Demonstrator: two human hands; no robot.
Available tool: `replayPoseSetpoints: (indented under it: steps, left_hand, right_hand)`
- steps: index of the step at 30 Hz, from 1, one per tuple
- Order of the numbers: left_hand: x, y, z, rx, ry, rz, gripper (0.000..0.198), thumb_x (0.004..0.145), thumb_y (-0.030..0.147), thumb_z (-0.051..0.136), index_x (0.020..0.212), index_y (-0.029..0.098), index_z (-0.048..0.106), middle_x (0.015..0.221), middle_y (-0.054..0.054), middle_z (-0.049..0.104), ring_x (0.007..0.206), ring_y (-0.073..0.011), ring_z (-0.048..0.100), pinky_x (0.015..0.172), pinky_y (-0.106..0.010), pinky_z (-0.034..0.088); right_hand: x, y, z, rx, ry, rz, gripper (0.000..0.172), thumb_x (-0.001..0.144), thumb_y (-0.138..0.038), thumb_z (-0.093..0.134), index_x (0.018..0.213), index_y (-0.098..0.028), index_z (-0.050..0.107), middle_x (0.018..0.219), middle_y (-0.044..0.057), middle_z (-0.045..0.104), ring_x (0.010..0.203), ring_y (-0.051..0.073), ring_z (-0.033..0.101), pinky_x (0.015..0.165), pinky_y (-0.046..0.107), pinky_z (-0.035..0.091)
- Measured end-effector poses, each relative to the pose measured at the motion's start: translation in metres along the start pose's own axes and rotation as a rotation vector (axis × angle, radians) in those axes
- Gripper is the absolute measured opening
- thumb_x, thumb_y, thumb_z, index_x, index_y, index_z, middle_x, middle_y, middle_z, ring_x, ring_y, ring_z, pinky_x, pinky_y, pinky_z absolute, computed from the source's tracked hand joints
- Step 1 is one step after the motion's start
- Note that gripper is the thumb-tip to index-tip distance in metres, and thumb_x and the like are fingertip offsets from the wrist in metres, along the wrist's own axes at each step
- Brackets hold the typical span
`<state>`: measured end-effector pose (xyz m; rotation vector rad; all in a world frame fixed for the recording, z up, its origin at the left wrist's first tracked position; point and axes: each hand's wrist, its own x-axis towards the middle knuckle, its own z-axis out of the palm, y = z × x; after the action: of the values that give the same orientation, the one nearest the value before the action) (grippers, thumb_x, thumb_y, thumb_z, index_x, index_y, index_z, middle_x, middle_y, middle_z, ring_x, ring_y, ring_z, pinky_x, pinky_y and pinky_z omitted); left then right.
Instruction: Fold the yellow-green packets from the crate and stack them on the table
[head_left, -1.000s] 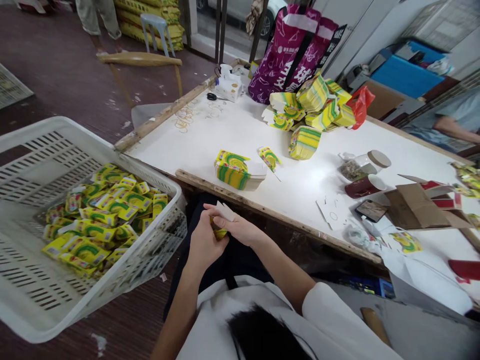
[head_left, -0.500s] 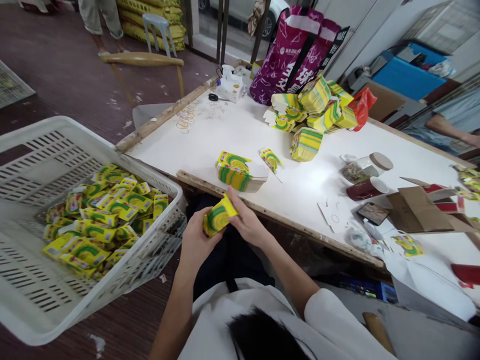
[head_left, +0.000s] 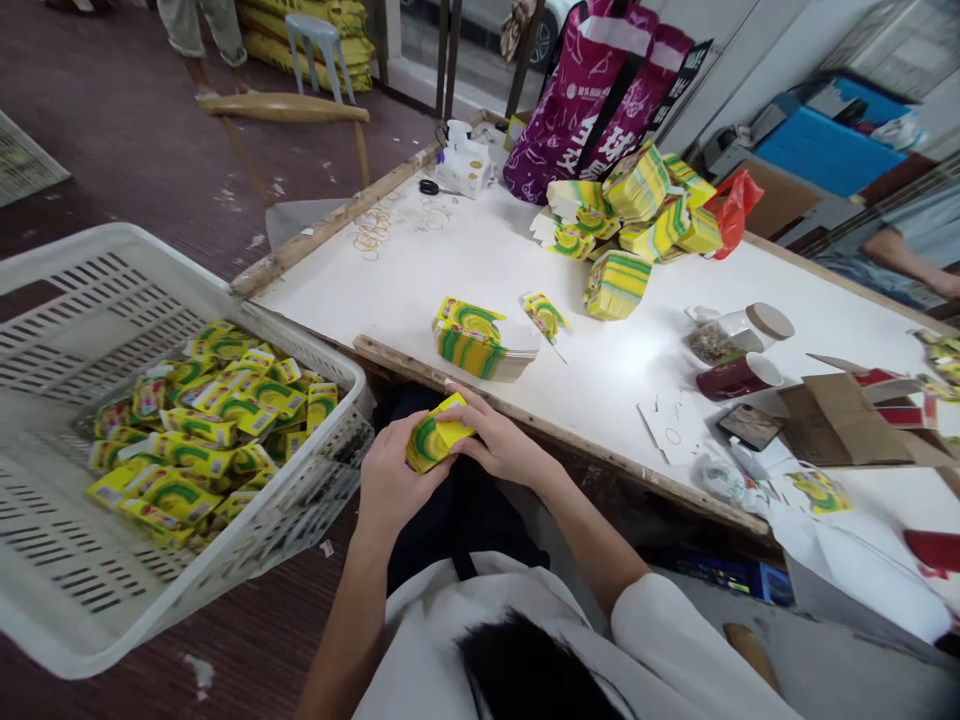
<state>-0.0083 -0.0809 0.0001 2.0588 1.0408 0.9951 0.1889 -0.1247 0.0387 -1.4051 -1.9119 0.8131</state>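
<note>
Over my lap, in front of the table edge, a small yellow-and-green printed box (head_left: 427,442) is held between both hands. My left hand (head_left: 394,475) wraps round its left side and lower part. Fingers of my right hand (head_left: 499,437) press on the box's right end, at its flap. Just beyond, on the table, lies a stack of flat yellow-green cartons (head_left: 471,345). To the right of that stack is a single flat carton (head_left: 545,317). At my left stands a white plastic basket (head_left: 97,655) holding many folded yellow boxes (head_left: 217,420).
Bundles of cartons (head_left: 637,215) pile up before a purple bag (head_left: 592,100) on the white table (head_left: 315,300). Scissors (head_left: 442,189) and rubber bands (head_left: 369,232) lie at the far left. Jar (head_left: 724,340), dark red cup (head_left: 739,377), phone (head_left: 748,426) and cardboard box (head_left: 847,420) are at right. Another person's arm (head_left: 907,262) shows.
My right fingers have moved down over the box's end, and its raised yellow flap now lies flatter. My left hand keeps its hold. The view has shifted slightly.
</note>
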Motion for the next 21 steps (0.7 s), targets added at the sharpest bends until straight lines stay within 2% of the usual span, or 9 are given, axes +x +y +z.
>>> replayPoseSetpoints:
  steps: [2, 6, 9, 11, 13, 15, 16, 18, 21]
  left_hand:
    - [-0.001, -0.001, -0.001, -0.003, -0.009, -0.008, 0.049, 0.076, 0.042, 0.076, 0.118, 0.021, 0.061, 0.110, -0.008, 0.071, 0.099, -0.0261, 0.067, 0.089, -0.039, 0.053]
    - [-0.004, -0.007, -0.001, -0.088, -0.067, -0.071, 0.052, 0.074, 0.042, 0.078, 0.119, 0.021, 0.061, 0.110, -0.007, 0.071, 0.097, -0.0248, 0.068, 0.088, -0.039, 0.054]
    - [-0.003, -0.008, -0.001, -0.119, -0.072, -0.101, 0.053, 0.075, 0.044, 0.078, 0.120, 0.021, 0.061, 0.111, -0.007, 0.070, 0.098, -0.0246, 0.068, 0.089, -0.039, 0.054]
    - [-0.001, -0.009, -0.001, -0.098, -0.048, -0.107, 0.052, 0.076, 0.046, 0.076, 0.119, 0.021, 0.061, 0.110, -0.008, 0.070, 0.099, -0.0257, 0.068, 0.090, -0.040, 0.054]
    - [0.000, -0.012, 0.000, -0.076, -0.030, -0.112, 0.053, 0.074, 0.048, 0.076, 0.117, 0.020, 0.062, 0.110, -0.008, 0.071, 0.101, -0.0274, 0.067, 0.091, -0.042, 0.054]
    - [0.000, -0.017, 0.002, -0.109, -0.039, -0.136, 0.054, 0.072, 0.049, 0.078, 0.115, 0.020, 0.064, 0.109, -0.009, 0.071, 0.100, -0.0281, 0.067, 0.091, -0.043, 0.054]
    - [0.001, -0.021, 0.002, -0.151, -0.019, -0.171, 0.055, 0.071, 0.049, 0.079, 0.116, 0.020, 0.063, 0.109, -0.009, 0.070, 0.099, -0.0279, 0.067, 0.091, -0.043, 0.054]
    - [0.003, -0.031, -0.002, -0.242, 0.150, -0.260, 0.060, 0.072, 0.048, 0.079, 0.122, 0.019, 0.059, 0.116, -0.010, 0.067, 0.104, -0.0279, 0.066, 0.094, -0.043, 0.054]
    - [0.010, -0.050, -0.020, -0.212, 0.608, -0.314, 0.088, 0.070, 0.041, 0.083, 0.141, 0.015, 0.038, 0.147, -0.018, 0.045, 0.138, -0.0314, 0.044, 0.114, -0.048, 0.039]
  right_hand:
    - [0.002, -0.001, 0.004, -0.002, 0.024, 0.010, 0.031, 0.099, -0.033, 0.051, 0.126, -0.019, 0.060, 0.158, 0.018, 0.035, 0.148, 0.024, 0.034, 0.115, 0.044, 0.038]
    - [0.007, -0.001, -0.004, 0.015, -0.069, -0.036, 0.021, 0.100, -0.030, 0.050, 0.103, -0.019, 0.067, 0.142, 0.016, 0.054, 0.144, 0.023, 0.041, 0.111, 0.041, 0.041]
    - [0.009, -0.003, -0.006, 0.028, -0.084, -0.047, 0.018, 0.098, -0.029, 0.055, 0.108, -0.018, 0.064, 0.148, 0.018, 0.047, 0.145, 0.024, 0.039, 0.113, 0.042, 0.039]
    - [0.009, -0.003, 0.003, 0.035, -0.018, -0.015, 0.037, 0.096, -0.027, 0.058, 0.131, -0.018, 0.053, 0.155, 0.020, 0.036, 0.148, 0.024, 0.032, 0.118, 0.045, 0.033]
    - [0.009, -0.003, 0.013, 0.033, 0.027, 0.016, 0.067, 0.092, -0.028, 0.063, 0.150, -0.018, 0.030, 0.159, 0.021, 0.029, 0.151, 0.025, 0.026, 0.120, 0.047, 0.028]
    - [0.011, -0.003, 0.018, 0.020, 0.006, 0.011, 0.089, 0.086, -0.033, 0.071, 0.156, -0.017, 0.017, 0.159, 0.022, 0.028, 0.151, 0.027, 0.024, 0.121, 0.047, 0.028]
    - [0.014, -0.002, 0.016, 0.008, 0.005, 0.003, 0.093, 0.083, -0.036, 0.075, 0.156, -0.017, 0.020, 0.157, 0.022, 0.032, 0.150, 0.028, 0.028, 0.120, 0.046, 0.030]
    - [0.023, -0.002, 0.002, -0.041, 0.100, 0.038, 0.077, 0.083, -0.040, 0.075, 0.147, -0.017, 0.040, 0.146, 0.019, 0.048, 0.139, 0.028, 0.045, 0.115, 0.044, 0.037]
    - [0.043, 0.004, -0.031, -0.217, 0.437, 0.250, 0.033, 0.093, -0.036, 0.063, 0.120, -0.019, 0.064, 0.116, 0.013, 0.066, 0.113, 0.026, 0.060, 0.103, 0.043, 0.045]
